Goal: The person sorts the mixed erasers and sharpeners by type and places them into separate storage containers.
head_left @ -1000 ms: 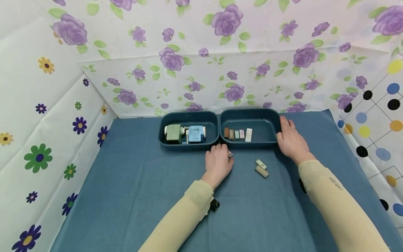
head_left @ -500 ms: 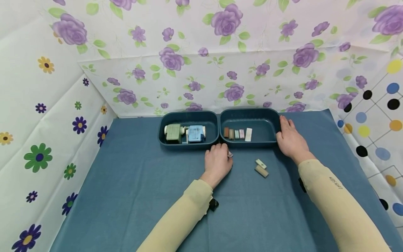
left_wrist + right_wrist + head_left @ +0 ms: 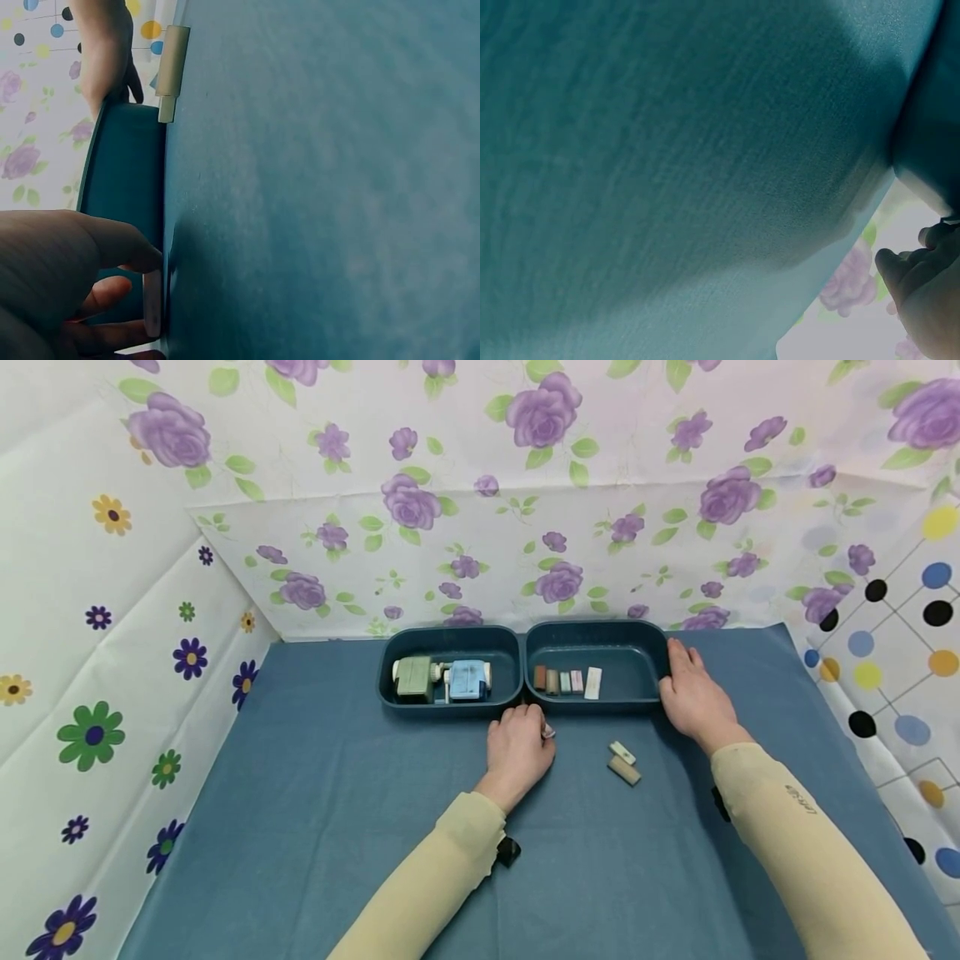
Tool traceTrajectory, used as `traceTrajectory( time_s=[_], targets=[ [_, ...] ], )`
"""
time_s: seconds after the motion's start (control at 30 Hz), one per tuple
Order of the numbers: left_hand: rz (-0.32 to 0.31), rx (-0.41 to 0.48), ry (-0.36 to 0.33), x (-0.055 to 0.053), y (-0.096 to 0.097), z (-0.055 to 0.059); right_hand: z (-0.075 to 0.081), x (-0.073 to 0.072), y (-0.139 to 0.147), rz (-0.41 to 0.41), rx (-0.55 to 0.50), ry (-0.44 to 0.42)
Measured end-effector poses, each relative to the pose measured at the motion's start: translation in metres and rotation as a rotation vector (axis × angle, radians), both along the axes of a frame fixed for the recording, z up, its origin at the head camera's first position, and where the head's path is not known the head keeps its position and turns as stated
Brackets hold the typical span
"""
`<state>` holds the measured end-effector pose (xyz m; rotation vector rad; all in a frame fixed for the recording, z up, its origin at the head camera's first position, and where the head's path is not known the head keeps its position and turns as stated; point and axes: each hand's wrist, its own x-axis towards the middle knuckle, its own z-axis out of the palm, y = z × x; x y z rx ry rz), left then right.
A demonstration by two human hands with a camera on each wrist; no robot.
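My left hand [image 3: 519, 747] is low over the cloth, just in front of where two dark teal trays meet. Its thumb and fingers pinch a small pale eraser [image 3: 153, 302], mostly hidden by the hand in the head view. My right hand [image 3: 693, 693] rests against the outer end of the right tray [image 3: 600, 705], fingers extended along its wall. Inside that tray stands a row of small erasers [image 3: 565, 682], brown, tan, bluish and pink, with a longer white eraser [image 3: 592, 682] at its right. A pale green eraser [image 3: 622, 752] and a tan eraser [image 3: 624, 770] lie together on the cloth.
The left tray [image 3: 450, 711] holds a green device [image 3: 414, 677] and a blue device [image 3: 467, 679] with white knobs, resembling crank pencil sharpeners. A blue cloth [image 3: 360, 827] covers the table. Patterned sheets [image 3: 487, 560] rise behind and at both sides.
Both hands hold nearly the same place. The trays and the erasers stay as they were, apart from a slight shift of the whole view.
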<state>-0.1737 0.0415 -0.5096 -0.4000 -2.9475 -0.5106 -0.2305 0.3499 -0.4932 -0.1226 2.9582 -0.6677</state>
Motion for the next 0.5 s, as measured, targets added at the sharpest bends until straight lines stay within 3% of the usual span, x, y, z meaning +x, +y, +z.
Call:
traceTrajectory(
  time_s=[0.5],
  targets=[
    [-0.018,0.106,-0.039,0.0056,-0.0096,0.0027,-0.0001,0.0014,-0.0008,0.001,0.0,-0.009]
  ],
)
